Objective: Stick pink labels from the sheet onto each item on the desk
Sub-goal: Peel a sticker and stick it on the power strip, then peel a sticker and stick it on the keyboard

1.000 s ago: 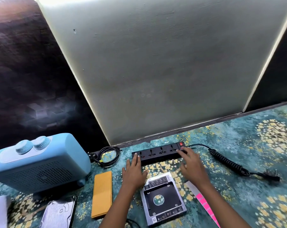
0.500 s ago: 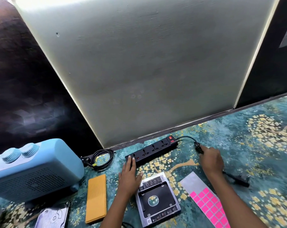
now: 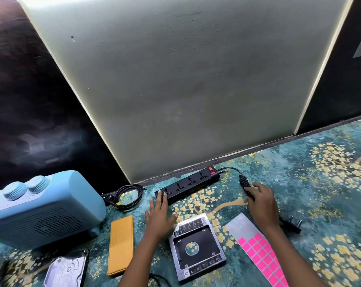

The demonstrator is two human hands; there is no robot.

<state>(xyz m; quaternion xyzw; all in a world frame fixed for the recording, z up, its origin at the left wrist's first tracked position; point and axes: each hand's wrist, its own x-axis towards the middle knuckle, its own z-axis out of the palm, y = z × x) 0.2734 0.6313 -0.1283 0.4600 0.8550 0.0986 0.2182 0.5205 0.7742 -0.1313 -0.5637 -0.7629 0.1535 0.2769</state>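
Note:
A black power strip [image 3: 192, 181] lies slanted near the wall, its red switch at the far right end. My left hand [image 3: 157, 216] lies flat on the desk, with straight fingers touching the strip's left end. My right hand [image 3: 262, 204] grips the strip's bundled cord [image 3: 242, 181]; the plug [image 3: 291, 223] sticks out behind the wrist. The label sheet [image 3: 262, 259] lies under my right forearm, with pink squares on its near part and bare backing at its far end. I see no pink label on any item.
A blue fan heater [image 3: 40, 210] stands at the left. A yellow case [image 3: 120, 245], a silver drive caddy [image 3: 196, 247] and a hard drive [image 3: 67, 270] lie on the patterned teal desk mat [image 3: 320, 193]. A coiled black cable [image 3: 127, 195] sits by the wall.
My right hand left the strip's switch end and took hold of the cord to its right. The strip's right end swung toward the wall. The label sheet came into fuller view.

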